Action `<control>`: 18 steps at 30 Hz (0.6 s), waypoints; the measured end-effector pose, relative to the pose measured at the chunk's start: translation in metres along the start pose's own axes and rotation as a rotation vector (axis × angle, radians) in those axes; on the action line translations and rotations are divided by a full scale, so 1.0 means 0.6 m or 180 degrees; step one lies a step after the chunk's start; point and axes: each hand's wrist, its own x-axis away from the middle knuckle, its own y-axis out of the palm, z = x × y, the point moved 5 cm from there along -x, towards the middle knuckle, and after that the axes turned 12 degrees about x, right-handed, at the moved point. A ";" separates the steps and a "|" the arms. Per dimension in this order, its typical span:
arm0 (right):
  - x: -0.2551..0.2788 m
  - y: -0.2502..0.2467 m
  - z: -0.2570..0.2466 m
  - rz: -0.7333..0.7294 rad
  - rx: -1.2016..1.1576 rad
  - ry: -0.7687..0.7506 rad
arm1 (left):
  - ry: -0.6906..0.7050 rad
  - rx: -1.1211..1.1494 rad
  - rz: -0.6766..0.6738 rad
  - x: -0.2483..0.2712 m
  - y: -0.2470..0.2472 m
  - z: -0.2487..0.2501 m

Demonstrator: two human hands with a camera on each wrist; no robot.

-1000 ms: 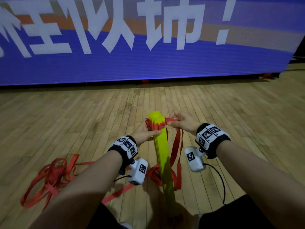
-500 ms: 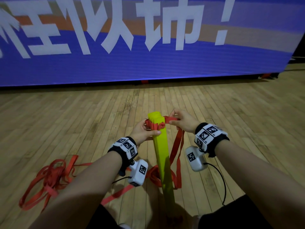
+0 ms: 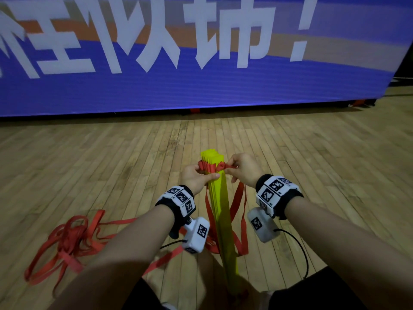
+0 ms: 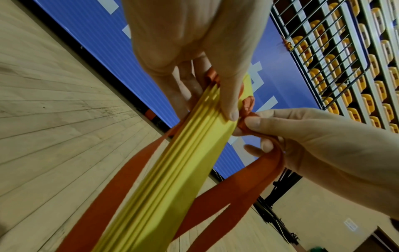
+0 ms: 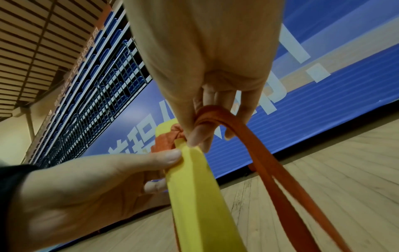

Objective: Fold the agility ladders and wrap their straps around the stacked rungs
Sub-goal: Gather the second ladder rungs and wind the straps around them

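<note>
You are standing the stack of yellow rungs (image 3: 220, 209) on end on the wooden gym floor (image 3: 89, 171), its foot down between your legs, so that its top end comes up to working height and both hands can get at it. Your left hand (image 3: 194, 179) is clamping that top end: the thumb is lying flat across the broad yellow face while the fingers are curling round the far side, which is keeping the rungs squeezed together so they are not fanning apart. Just above your thumb the red strap (image 3: 211, 166) is sitting bunched across the rung ends. Your right hand (image 3: 244, 170) is pinching that strap between thumb and forefinger right beside the stack, and in the right wrist view the webbing is passing over your fingers and dropping away in two long runs (image 5: 278, 172) toward the floor. Holding it this close to the rungs is probably what is letting you keep the turn tight. Judging from the slack, the wrapping is only starting: loops are hanging loose down both sides of the stack, and a big tangle of red strap (image 3: 67, 242) is lying on the boards well to your left, in front of the blue banner (image 3: 201, 86).
</note>
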 end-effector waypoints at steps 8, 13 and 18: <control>0.007 0.006 -0.009 0.0303 -0.0152 0.0205 | 0.0269 -0.0122 -0.0027 0.018 0.013 0.033; 0.003 -0.005 0.000 0.0365 -0.0259 0.0352 | 0.0224 0.0041 -0.0237 0.016 0.010 0.041; 0.004 -0.013 0.006 0.0346 -0.0234 0.0331 | -0.0020 0.0468 -0.0468 0.018 0.008 0.037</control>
